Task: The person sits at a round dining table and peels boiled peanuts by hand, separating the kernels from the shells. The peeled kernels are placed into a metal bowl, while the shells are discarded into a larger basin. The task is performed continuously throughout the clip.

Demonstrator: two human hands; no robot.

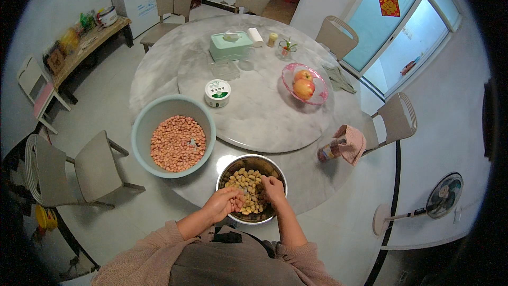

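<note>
A round stainless steel bowl [284, 174] of unshelled peanuts [244, 177] sits at the table's near edge, in front of my body. My left hand [224, 203] is curled over its left side, palm turned inward; whether kernels lie in the fingers is too small to tell. Over the right side of the bowl, my right hand [273, 189] has its fingers bent down close to the peanuts, and the fingertips are partly hidden. Left of the bowl stands a large pale blue plastic basin [137, 135], holding many pinkish shelled peanut kernels [176, 143].
The round marble-patterned table [158, 63] carries a raised turntable [258, 123]. On it are a white lidded tub [217, 93], a green tissue box [230, 45] and a pink-rimmed fruit bowl [286, 83]. A jar [328, 151] lies near a pink cloth [351, 145] at right. Chairs surround the table.
</note>
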